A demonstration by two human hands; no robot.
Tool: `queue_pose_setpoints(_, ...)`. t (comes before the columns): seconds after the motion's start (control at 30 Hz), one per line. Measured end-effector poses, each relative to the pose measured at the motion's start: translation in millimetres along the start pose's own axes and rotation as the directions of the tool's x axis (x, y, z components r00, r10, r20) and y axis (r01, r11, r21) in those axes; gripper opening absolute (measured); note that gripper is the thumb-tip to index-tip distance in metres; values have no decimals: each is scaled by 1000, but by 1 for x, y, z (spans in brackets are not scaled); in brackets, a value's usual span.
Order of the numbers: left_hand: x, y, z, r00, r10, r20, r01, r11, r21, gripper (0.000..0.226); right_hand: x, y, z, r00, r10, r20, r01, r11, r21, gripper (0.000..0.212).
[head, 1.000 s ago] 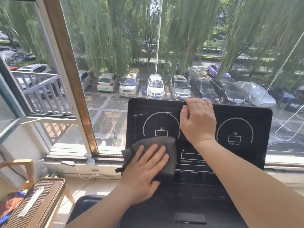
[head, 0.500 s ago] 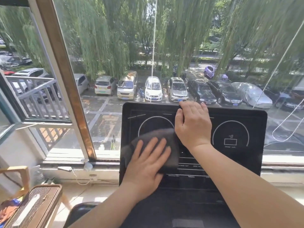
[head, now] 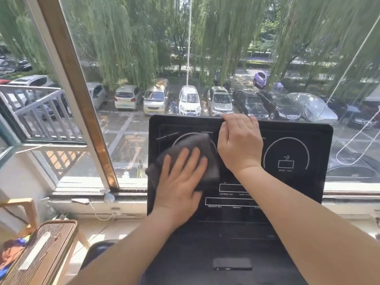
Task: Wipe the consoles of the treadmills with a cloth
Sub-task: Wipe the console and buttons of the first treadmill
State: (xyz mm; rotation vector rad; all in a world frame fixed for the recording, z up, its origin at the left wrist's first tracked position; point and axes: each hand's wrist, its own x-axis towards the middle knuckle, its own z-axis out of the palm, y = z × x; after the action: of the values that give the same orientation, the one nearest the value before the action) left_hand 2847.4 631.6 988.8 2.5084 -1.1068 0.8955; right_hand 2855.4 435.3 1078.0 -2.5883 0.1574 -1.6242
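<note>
1 head-worn camera looks forward and down, close over the console (head: 304, 182), facing the window (head: 226, 48).

The black treadmill console (head: 308, 130) leans back in front of the window, with a dark grey cloth (head: 195, 146) spread flat over its left dial. On the dark ledge under the panel lies a small black block (head: 232, 263). The white window sill (head: 61, 204) behind carries a few small oddments.

The console (head: 320, 140) bears small labels CALORIES and DISTANCE.
</note>
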Motion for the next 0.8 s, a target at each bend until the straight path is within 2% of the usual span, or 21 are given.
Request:
queue_pose_setpoints(0.03,-19,6,9,987,138,87,-141,990,32,87,0,0,-1,1000,-6,0,6,1000,3,34)
queue_pose_setpoints(0.07,-35,8,13,940,293,177,-307,950,59,89,0,1,-1,1000,-8,12,8,1000,8,35)
queue_pose_setpoints(0.13,-46,-7,7,782,528,332,-571,820,42,85,0,2,-4,999,-9,40,9,1000,18,38)
queue_pose_setpoints(0.17,-41,-20,-1,720,590,364,-639,769,18,81,-1,2,-4,999,-10,45,9,1000,17,39)
queue_pose_setpoints(0.2,-30,-35,-9,706,617,349,-663,748,18,78,-1,3,-5,999,-13,46,12,1000,15,39)
queue_pose_setpoints(0.23,-18,-51,-19,738,599,312,-640,767,42,77,-1,3,-4,999,-16,45,15,1000,15,39)
queue_pose_setpoints(0.27,-4,-67,-30,804,532,268,-569,818,84,80,-1,2,-4,999,-18,43,17,1000,17,38)
queue_pose_setpoints(0.33,15,-91,-46,950,290,116,-305,942,139,86,-1,1,-3,999,-9,40,8,1000,12,37)
queue_pose_setpoints(0.37,19,-92,-49,989,146,31,-148,984,99,86,-1,0,-2,999,-2,38,2,1000,7,36)
queue_pose_setpoints(0.43,15,-68,-40,991,-110,-74,106,992,-63,81,-2,-1,-1,999,3,36,-3,1000,3,36)
queue_pose_setpoints(0.5,-6,-32,-18,966,-245,-87,230,961,-153,78,-1,0,-2,999,-3,47,2,1000,8,36)
queue_pose_setpoints(0.53,-23,-18,-6,976,-211,-52,203,971,-126,81,-1,0,-2,998,-7,56,7,1000,10,36)
queue_pose_setpoints(0.57,-41,-9,4,995,-103,4,103,993,-63,87,-1,1,-3,998,-11,64,10,1000,12,37)
queue_pose_setpoints(0.6,-57,-6,10,994,64,90,-65,998,10,93,-1,2,-4,997,-15,70,14,1000,16,38)
queue_pose_setpoints(0.67,-69,-21,3,884,370,286,-402,914,58,97,-1,5,-5,997,-20,79,19,1000,21,40)
queue_pose_setpoints(0.7,-61,-35,-5,833,447,328,-487,872,50,95,-1,5,-5,996,-20,82,19,1000,16,40)
queue_pose_setpoints(0.73,-46,-48,-14,823,478,307,-517,854,55,93,-1,5,-5,996,-18,83,17,1000,12,41)
queue_pose_setpoints(0.77,-29,-59,-23,854,452,259,-483,873,68,91,-1,4,-5,996,-14,85,13,1000,12,40)
queue_pose_setpoints(0.8,-12,-67,-33,910,370,187,-389,918,79,90,-1,3,-5,996,-8,93,7,1000,14,40)
